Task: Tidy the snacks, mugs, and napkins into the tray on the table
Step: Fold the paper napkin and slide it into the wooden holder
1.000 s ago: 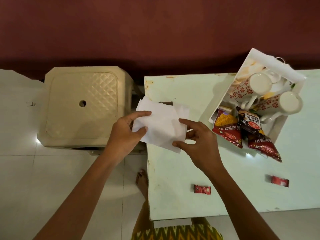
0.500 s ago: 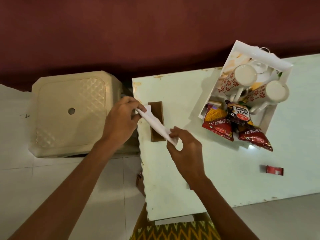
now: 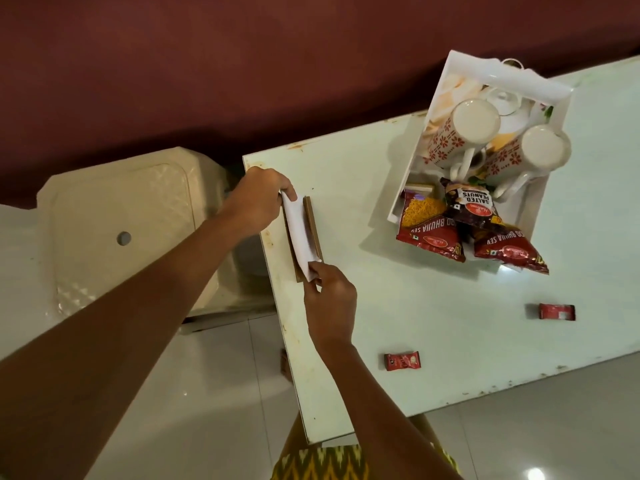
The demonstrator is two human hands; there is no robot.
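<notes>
Napkins: a thin folded stack of soft white paper napkins [image 3: 300,235] is standing on edge in a flat brown wooden holder [image 3: 311,233], near the table's left edge and well left of the tray.
Left hand: the left hand [image 3: 258,199] is pinching the stack's far end, fingers closed on the paper.
Right hand: the right hand [image 3: 330,295] is pinching the near end between thumb and fingertips.
Table: the smooth pale green table [image 3: 398,306] is looking glossy, its edges chipped.
Tray: a white rectangular tray [image 3: 485,76] is sitting at the table's far side, holding two white ceramic mugs with red flower prints [image 3: 460,133], both lying on their sides, and crinkly red and dark foil snack packets [image 3: 467,220] overhanging its near rim.
Loose pieces: two small red wrapped sachets [image 3: 402,361] are lying nearer than the tray.
Stool: a beige plastic stool with quilted top [image 3: 121,230] is standing left of the table.
</notes>
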